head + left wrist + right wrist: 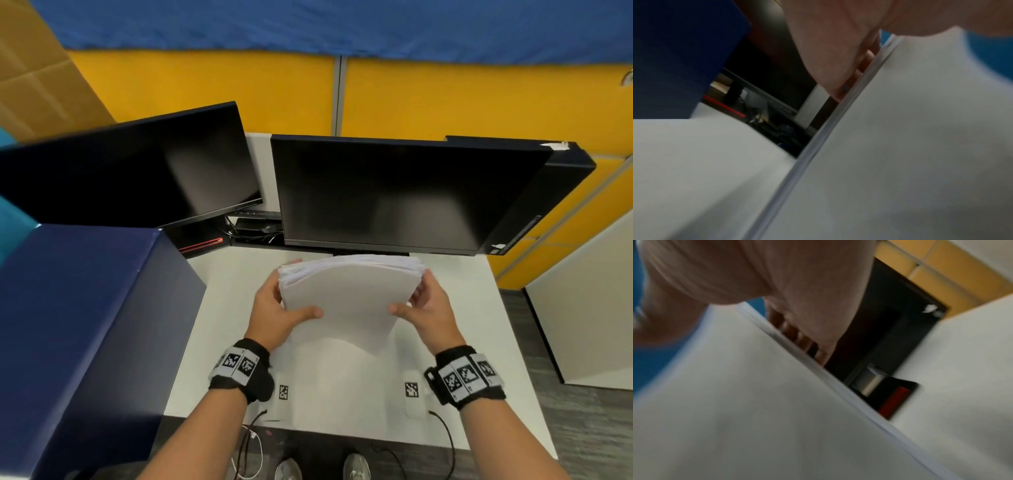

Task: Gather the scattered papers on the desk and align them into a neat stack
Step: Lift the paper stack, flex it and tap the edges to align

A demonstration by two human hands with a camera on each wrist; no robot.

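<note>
Papers [346, 301], gathered into one stack, stand on edge on the white bench [455, 342] before the right monitor [394, 192]; the left hand [274, 315] and right hand [428, 315] grip its two sides, thumbs on the near sheet. From the left wrist, fingers [859, 71] curl behind the stack's edge [818, 146]. From the right wrist, fingers [795, 334] likewise wrap behind the sheets [756, 402], with a black computer case [900, 331] beyond.
</note>
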